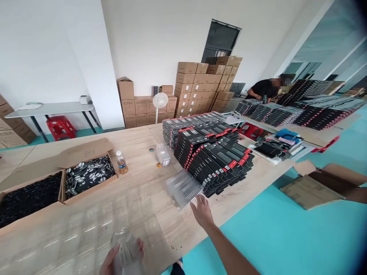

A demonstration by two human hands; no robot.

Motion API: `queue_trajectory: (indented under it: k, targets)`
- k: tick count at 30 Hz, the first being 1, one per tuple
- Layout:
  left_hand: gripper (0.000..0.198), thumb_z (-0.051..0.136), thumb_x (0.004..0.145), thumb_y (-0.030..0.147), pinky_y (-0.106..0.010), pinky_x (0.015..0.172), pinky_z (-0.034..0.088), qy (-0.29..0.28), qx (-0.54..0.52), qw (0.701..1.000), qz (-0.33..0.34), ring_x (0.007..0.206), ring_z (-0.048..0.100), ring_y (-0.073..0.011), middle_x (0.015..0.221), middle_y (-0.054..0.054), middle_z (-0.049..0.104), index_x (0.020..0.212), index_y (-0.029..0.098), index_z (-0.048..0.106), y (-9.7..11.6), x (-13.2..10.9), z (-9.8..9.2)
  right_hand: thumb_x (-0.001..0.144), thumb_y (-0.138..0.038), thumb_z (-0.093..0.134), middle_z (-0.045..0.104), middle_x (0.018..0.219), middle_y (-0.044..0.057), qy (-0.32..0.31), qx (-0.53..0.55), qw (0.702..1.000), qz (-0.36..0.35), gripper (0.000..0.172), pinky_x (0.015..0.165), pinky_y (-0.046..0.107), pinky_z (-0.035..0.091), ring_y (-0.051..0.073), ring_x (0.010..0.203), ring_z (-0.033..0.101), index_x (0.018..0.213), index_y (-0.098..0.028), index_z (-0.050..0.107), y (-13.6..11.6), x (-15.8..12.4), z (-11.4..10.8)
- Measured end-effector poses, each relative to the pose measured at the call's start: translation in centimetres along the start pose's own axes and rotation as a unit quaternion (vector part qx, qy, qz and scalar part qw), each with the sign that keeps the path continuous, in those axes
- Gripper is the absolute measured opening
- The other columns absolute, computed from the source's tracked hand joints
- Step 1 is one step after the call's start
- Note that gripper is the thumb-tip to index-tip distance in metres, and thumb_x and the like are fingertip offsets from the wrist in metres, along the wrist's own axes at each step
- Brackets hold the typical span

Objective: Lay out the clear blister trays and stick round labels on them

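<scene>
My left hand (109,262) sits at the bottom edge of the view, shut on a clear plastic blister tray (126,249). My right hand (202,211) is open, fingers spread, right by a stack of clear plastic trays (183,188). That stack leans against a large pile of black retail boxes with red tabs (213,152) on the light wood table (143,214). I cannot tell whether my right fingers touch the trays.
Two open cartons of black patterned items (88,175) stand at the table's left, near a water bottle (122,162) and a clear tub (163,154). A co-worker (265,88) stands at a far table of black boxes. Stacked cartons (200,86) line the back wall. An open carton (318,185) lies on the teal floor.
</scene>
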State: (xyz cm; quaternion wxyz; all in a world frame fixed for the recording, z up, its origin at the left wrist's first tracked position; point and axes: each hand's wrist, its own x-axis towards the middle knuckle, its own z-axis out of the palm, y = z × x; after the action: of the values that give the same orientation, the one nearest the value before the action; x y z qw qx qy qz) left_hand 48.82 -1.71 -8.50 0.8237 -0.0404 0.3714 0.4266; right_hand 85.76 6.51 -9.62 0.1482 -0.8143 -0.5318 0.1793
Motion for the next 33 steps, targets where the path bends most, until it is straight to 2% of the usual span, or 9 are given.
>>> queue_trajectory:
  k: [3, 7, 10, 13, 16, 19, 24, 29, 33]
  targets:
    - [0.059, 0.071, 0.072, 0.034, -0.050, 0.104, 0.046, -0.014, 0.006, 1.000, 0.020, 0.122, 0.058, -0.0379, 0.115, -0.015, 0.072, 0.128, 0.019, 0.062, -2.6, 2.4, 3.7, 0.089, -0.030, 0.046, 0.027, 0.156, 0.017, -0.006, -0.039, 0.999, -0.021, 0.061, 0.115, 0.045, 0.019, 0.031, 0.145, 0.020, 0.147, -0.011, 0.035, -0.2, 5.8, -1.8]
    - [0.059, 0.068, 0.077, 0.036, -0.046, 0.098, 0.051, -0.001, 0.009, 1.000, 0.016, 0.114, 0.064, -0.0358, 0.112, -0.017, 0.073, 0.130, 0.014, 0.059, -5.3, 6.5, 9.6, 0.082, -0.029, 0.058, 0.028, 0.155, 0.024, -0.052, -0.062, 0.996, -0.030, 0.076, 0.112, 0.048, 0.024, 0.036, 0.143, 0.025, 0.149, -0.006, 0.030, -1.1, 11.5, -1.6]
    - [0.050, 0.069, 0.075, 0.037, -0.049, 0.092, 0.053, 0.011, 0.035, 0.999, 0.001, 0.101, 0.070, -0.0361, 0.095, -0.015, 0.077, 0.119, 0.013, 0.065, -6.9, 10.0, 13.4, 0.079, -0.032, 0.062, 0.036, 0.150, 0.028, -0.083, -0.064, 0.994, -0.025, 0.078, 0.108, 0.050, 0.028, 0.039, 0.139, 0.033, 0.147, -0.006, 0.034, -1.5, 13.2, -0.9]
    - [0.042, 0.071, 0.076, 0.033, -0.047, 0.092, 0.053, 0.003, 0.053, 0.999, 0.014, 0.097, 0.071, -0.0338, 0.091, -0.012, 0.077, 0.113, 0.015, 0.066, -8.5, 13.2, 15.8, 0.082, -0.034, 0.055, 0.045, 0.143, 0.028, -0.097, -0.050, 0.994, -0.030, 0.074, 0.105, 0.053, 0.030, 0.039, 0.134, 0.040, 0.147, -0.006, 0.034, -1.4, 13.2, -0.5]
    - [0.041, 0.070, 0.076, 0.030, -0.043, 0.094, 0.052, 0.002, 0.054, 0.998, 0.037, 0.098, 0.071, -0.0309, 0.093, -0.010, 0.077, 0.114, 0.015, 0.064, -9.7, 15.5, 16.4, 0.083, -0.033, 0.049, 0.058, 0.132, 0.020, -0.125, -0.015, 0.991, -0.052, 0.065, 0.102, 0.048, 0.036, 0.034, 0.125, 0.050, 0.144, -0.011, 0.041, -0.6, 12.3, -0.5]
    - [0.044, 0.070, 0.075, 0.027, -0.042, 0.095, 0.051, 0.028, 0.056, 0.995, 0.072, 0.099, 0.070, -0.0295, 0.095, -0.009, 0.077, 0.117, 0.016, 0.062, -9.7, 16.2, 15.5, 0.084, -0.028, 0.045, 0.068, 0.118, 0.009, -0.146, 0.040, 0.984, -0.094, 0.055, 0.101, 0.036, 0.040, 0.025, 0.116, 0.057, 0.138, -0.019, 0.050, 0.6, 10.8, -0.7]
    - [0.054, 0.070, 0.074, 0.039, -0.050, 0.093, 0.050, 0.041, 0.014, 0.999, 0.026, 0.100, 0.070, -0.0351, 0.096, -0.012, 0.077, 0.122, 0.018, 0.060, -8.5, 16.2, 13.7, 0.083, -0.024, 0.044, 0.064, 0.124, 0.009, -0.117, 0.172, 0.951, -0.227, 0.060, 0.104, 0.033, 0.040, 0.023, 0.121, 0.052, 0.143, -0.018, 0.046, 0.8, 8.4, -3.1]
    - [0.047, 0.066, 0.071, 0.049, -0.056, 0.090, 0.050, -0.041, -0.053, 0.998, -0.004, 0.101, 0.068, -0.0403, 0.094, -0.015, 0.076, 0.107, 0.018, 0.067, -9.7, 20.4, 15.0, 0.081, -0.028, 0.058, 0.055, 0.141, 0.007, -0.079, 0.047, 0.937, -0.337, 0.058, 0.113, 0.043, 0.028, 0.029, 0.132, 0.041, 0.139, -0.023, 0.052, -2.0, 7.6, -6.6]
    - [0.036, 0.066, 0.072, 0.042, -0.049, 0.091, 0.052, -0.057, -0.038, 0.998, 0.003, 0.099, 0.069, -0.0361, 0.087, -0.014, 0.076, 0.097, 0.016, 0.068, -10.2, 23.3, 17.6, 0.083, -0.031, 0.060, 0.047, 0.148, 0.010, -0.063, -0.038, 0.924, -0.374, 0.053, 0.115, 0.047, 0.024, 0.031, 0.134, 0.039, 0.135, -0.019, 0.056, -4.4, 8.7, -6.4]
